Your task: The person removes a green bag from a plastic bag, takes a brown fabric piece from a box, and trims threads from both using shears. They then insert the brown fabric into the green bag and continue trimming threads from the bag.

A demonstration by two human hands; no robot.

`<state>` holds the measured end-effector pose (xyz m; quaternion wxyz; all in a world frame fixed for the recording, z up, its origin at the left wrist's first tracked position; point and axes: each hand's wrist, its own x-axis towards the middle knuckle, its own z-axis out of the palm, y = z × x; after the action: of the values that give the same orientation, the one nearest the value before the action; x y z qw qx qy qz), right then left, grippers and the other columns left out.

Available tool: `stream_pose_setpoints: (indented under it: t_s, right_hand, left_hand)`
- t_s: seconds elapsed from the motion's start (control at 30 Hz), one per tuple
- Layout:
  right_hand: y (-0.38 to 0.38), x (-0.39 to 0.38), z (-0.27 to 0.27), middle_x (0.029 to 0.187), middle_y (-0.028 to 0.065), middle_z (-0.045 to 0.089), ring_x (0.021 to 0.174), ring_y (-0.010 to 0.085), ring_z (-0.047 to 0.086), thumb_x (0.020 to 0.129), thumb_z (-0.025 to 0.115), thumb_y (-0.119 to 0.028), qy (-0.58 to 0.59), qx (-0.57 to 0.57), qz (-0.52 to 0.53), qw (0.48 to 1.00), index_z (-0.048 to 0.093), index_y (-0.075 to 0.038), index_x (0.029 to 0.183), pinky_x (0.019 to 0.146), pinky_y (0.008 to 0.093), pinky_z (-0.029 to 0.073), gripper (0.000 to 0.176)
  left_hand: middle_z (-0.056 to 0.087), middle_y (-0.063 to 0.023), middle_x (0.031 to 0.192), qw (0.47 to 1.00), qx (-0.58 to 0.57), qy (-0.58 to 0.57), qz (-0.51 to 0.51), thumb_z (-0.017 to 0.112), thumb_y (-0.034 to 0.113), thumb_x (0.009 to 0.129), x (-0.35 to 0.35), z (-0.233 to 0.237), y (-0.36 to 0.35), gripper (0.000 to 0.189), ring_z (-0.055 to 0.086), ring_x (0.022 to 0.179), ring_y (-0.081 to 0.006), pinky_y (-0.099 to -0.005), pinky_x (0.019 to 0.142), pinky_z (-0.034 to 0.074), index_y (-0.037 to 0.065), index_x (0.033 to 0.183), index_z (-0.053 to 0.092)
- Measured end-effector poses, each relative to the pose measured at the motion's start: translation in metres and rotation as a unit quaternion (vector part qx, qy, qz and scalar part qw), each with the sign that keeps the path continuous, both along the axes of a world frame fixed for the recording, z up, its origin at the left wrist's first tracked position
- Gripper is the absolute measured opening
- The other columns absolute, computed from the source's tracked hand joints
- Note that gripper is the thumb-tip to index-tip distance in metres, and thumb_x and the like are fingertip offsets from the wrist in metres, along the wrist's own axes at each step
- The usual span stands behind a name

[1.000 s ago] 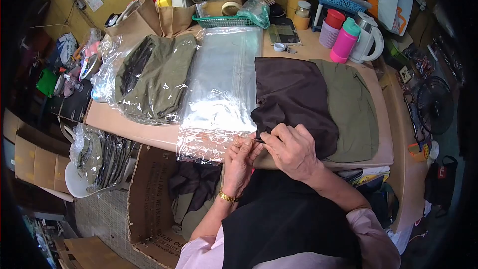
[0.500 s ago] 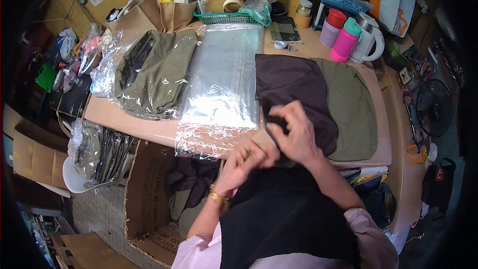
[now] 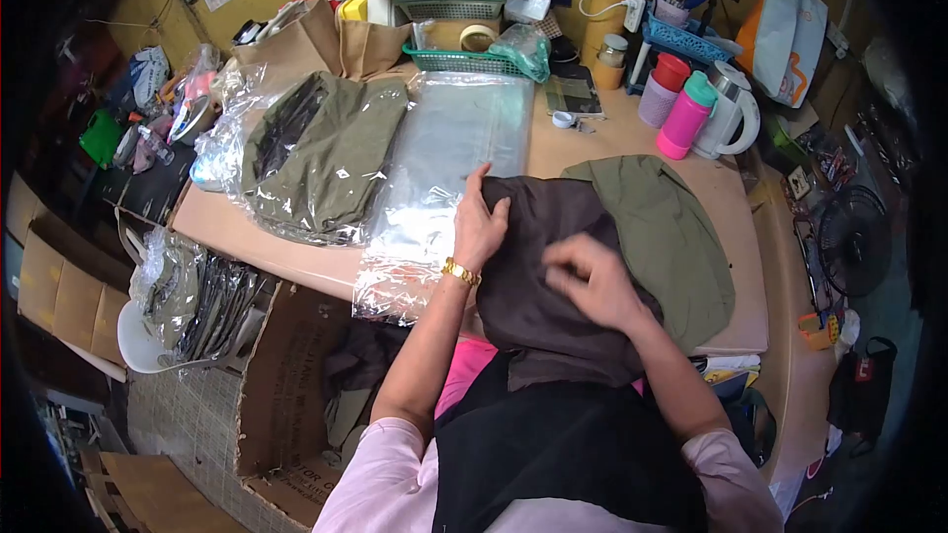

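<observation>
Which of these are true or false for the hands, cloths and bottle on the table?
1. The left hand and the right hand are both on the brown cloth. True.
2. The brown cloth is sealed in plastic. False: it lies bare, beside the clear bags.
3. An olive cloth lies partly under the brown cloth's right side. True.
4. The pink bottle lies tipped over. False: it stands upright next to the kettle.

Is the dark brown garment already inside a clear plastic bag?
No, the dark brown garment lies bare under the left hand and the right hand, beside the flat clear plastic bag.
</observation>
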<state>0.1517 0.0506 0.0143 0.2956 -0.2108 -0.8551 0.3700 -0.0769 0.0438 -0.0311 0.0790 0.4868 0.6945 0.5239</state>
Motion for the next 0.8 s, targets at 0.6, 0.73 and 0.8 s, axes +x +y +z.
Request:
stream_pose_setpoints:
  t_s: [0.6, 0.73, 0.8]
  right_hand:
    - [0.145, -0.009, 0.058, 0.081, -0.0031, 0.062, 0.072, 0.0077, 0.058, 0.095, 0.069, -0.021, 0.370, -0.232, -0.159, 0.885, 0.063, -0.011, 0.089, 0.066, 0.0263, 0.048, 0.013]
    - [0.138, -0.026, 0.060, 0.092, -0.0023, 0.061, 0.086, 0.0088, 0.056, 0.093, 0.072, -0.023, 0.359, -0.260, -0.131, 0.887, 0.065, -0.008, 0.097, 0.081, 0.0291, 0.045, 0.016]
    - [0.147, -0.034, 0.060, 0.091, -0.0026, 0.061, 0.085, 0.0090, 0.055, 0.094, 0.070, -0.026, 0.359, -0.278, -0.119, 0.883, 0.065, -0.007, 0.098, 0.078, 0.0287, 0.044, 0.019]
  left_hand:
    - [0.059, -0.0046, 0.062, 1.000, -0.015, -0.002, 0.022, 0.068, 0.017, 0.094, -0.054, 0.015, -0.095, 0.025, 0.052, 0.056, -0.0104, -0.0281, 0.051, 0.040, -0.003, 0.079, 0.065]
    - [0.060, -0.0195, 0.132, 0.980, 0.070, 0.178, -0.061, 0.065, 0.014, 0.093, -0.028, 0.020, -0.026, 0.025, 0.055, 0.126, -0.0325, -0.0423, 0.105, 0.042, 0.003, 0.115, 0.067]
    - [0.047, -0.0197, 0.148, 0.943, -0.116, 0.305, -0.067, 0.059, 0.022, 0.097, -0.022, 0.002, -0.004, 0.042, 0.041, 0.140, -0.0349, -0.0448, 0.116, 0.031, 0.007, 0.136, 0.056]
